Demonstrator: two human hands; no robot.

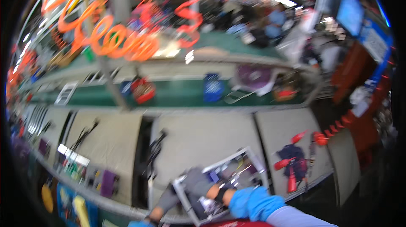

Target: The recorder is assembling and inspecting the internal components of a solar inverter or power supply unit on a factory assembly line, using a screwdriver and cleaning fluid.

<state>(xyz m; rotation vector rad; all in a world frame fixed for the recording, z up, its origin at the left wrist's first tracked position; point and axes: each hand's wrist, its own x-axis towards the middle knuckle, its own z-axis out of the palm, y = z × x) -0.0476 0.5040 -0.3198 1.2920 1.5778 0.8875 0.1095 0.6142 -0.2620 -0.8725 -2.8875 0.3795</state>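
A light metal frame-like case (258,162) lies tilted on the near edge of the bench, with electronic parts and wires inside it. My right hand (198,182), in a grey glove, reaches across the left part of the case. At the case's left corner is my left hand (168,201), also grey-gloved. Motion smears the fingers of both hands, so whether either one grips the case does not show. Blue cuffs cover both forearms, and a dark band circles the right wrist.
Red-handled tools (292,163) lie on dark cloth at the right. Black cables (155,153) rest left of the case, near a purple part (109,183). Orange coiled hoses (122,41) hang overhead. A green shelf (177,91) behind holds a red bin (143,91) and a blue bin (213,87).
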